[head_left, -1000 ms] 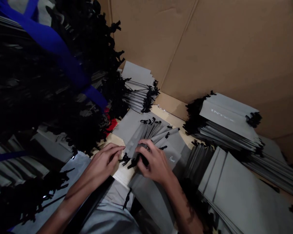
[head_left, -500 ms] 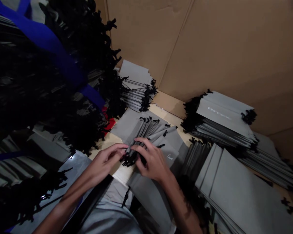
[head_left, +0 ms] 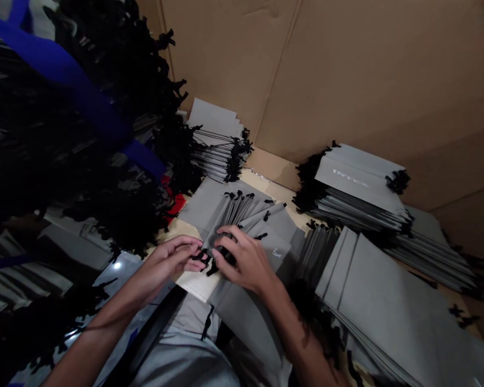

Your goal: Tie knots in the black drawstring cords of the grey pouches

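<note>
A bundle of grey drawstring pouches [head_left: 239, 209] stands fanned on edge in front of me, black cord knots at its ends. My right hand [head_left: 244, 258] curls over the near part of the bundle, thumb and fingers gripping it. At the bundle's near left corner, my left hand [head_left: 177, 255] pinches black drawstring ends [head_left: 201, 256] between thumb and fingers. Beneath and to the right lie more flat grey pouches [head_left: 280, 236], one with a white printed letter. My fingers partly hide the near end of the bundle.
A grey pouch stack [head_left: 213, 115] leans near the cardboard wall [head_left: 347, 70]. Printed pouches [head_left: 350, 172] and larger grey pouches [head_left: 379, 290] are piled at right. At left rises a tall dark heap with black cords [head_left: 116, 80], crossed by a blue strap [head_left: 80, 80].
My left hand has shifted slightly down and left from the bundle's edge to the black cord ends. My right hand stays on the bundle; the whole view has shifted slightly.
</note>
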